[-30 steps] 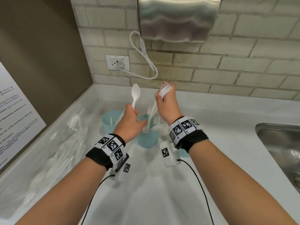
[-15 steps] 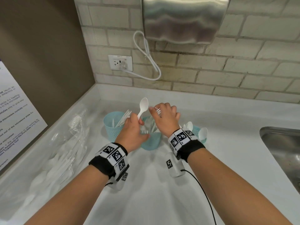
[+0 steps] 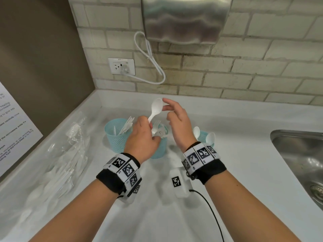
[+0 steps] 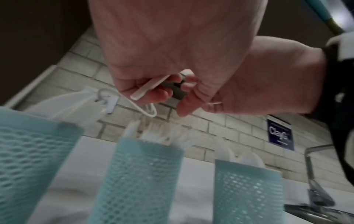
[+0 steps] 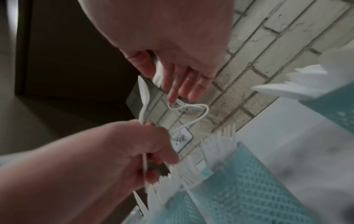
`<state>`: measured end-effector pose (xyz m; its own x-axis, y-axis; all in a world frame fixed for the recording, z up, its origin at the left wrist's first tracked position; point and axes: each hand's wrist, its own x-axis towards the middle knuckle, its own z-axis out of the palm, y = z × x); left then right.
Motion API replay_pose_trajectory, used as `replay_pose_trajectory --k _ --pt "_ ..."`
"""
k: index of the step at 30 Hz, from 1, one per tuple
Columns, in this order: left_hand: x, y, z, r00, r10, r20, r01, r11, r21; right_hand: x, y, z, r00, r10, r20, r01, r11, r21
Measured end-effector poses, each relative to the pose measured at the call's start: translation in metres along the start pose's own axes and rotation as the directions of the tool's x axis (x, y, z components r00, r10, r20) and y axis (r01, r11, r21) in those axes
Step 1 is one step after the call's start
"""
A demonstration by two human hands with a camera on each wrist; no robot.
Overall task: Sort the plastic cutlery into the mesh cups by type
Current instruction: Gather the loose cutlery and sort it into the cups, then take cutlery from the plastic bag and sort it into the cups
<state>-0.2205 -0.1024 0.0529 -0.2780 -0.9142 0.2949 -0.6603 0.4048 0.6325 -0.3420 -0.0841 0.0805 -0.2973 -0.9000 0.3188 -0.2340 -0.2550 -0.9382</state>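
1. We hold a white plastic spoon (image 3: pixel 156 109) by its handle in our left hand (image 3: pixel 141 137), fingers curled around it, bowl tilted up and away over the white worktop (image 3: pixel 244 172).
2. Our right hand (image 3: pixel 176 123) hangs just beside the spoon's bowl, fingers relaxed and loosely spread. From the head view we cannot tell whether the fingertips touch it; the right wrist view shows a gap.
3. Three pale blue mesh cups stand in a row below the hands — the left cup (image 3: pixel 116 135) holds flat white pieces that look like knives, the middle cup (image 3: pixel 160 149) holds forks, the right cup (image 3: pixel 204 137) holds spoons.
4. A clear plastic bag (image 3: pixel 57 165) of white cutlery lies on the worktop at far left, well apart from the cups.
5. A steel sink (image 3: pixel 300 163) sits at the right edge.
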Motion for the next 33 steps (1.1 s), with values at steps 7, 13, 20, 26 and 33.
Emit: replay_pose_trajectory --k 7,13,20,26,33 --pt "-0.02 0.043 0.052 0.959 0.162 0.232 -0.166 0.986 -0.004 -0.009 -0.006 -0.05 0.989 -0.072 -0.126 0.061 0.994 -0.095" --pt "-0.02 0.046 0.078 0.957 0.243 0.158 -0.254 0.966 0.047 -0.014 0.011 -0.102 0.919 -0.166 -0.358 0.079 0.966 -0.246" --pt "-0.025 0.045 0.094 0.957 0.236 0.168 -0.258 0.958 0.128 -0.036 0.064 -0.11 0.977 -0.013 -0.211 -0.118 0.795 -0.596" --pt "-0.034 0.047 0.087 0.962 0.202 0.186 -0.211 0.977 0.025 -0.056 0.067 -0.114 0.986 0.028 -0.163 -0.114 0.828 -0.549" --pt "-0.065 0.016 0.015 0.981 0.159 0.114 -0.174 0.975 0.136 -0.068 0.021 -0.073 0.981 -0.136 -0.142 0.019 0.785 -0.619"
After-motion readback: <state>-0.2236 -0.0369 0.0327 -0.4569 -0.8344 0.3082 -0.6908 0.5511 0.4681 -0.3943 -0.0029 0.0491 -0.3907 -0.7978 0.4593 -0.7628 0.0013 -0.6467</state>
